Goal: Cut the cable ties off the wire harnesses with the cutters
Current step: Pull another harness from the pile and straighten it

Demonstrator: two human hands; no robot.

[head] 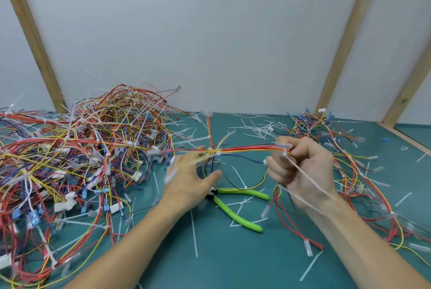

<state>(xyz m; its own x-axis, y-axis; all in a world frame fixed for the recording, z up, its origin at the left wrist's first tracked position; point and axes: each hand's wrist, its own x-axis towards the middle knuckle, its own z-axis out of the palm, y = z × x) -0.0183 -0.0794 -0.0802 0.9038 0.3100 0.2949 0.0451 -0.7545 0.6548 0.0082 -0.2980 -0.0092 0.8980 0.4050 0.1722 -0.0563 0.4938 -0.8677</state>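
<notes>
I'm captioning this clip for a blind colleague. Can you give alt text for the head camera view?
The right hand grips a wire harness stretched above a green table, while the open left hand reaches toward it. Green-handled cutters lie between the hands, a big wire pile at left.

Left hand (189, 179) fingertips motion-blurred; cutters (235, 204) head hidden beneath it.

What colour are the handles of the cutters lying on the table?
Bright green, seen best in the head view: the cutters lie on the teal table between both forearms.
</notes>
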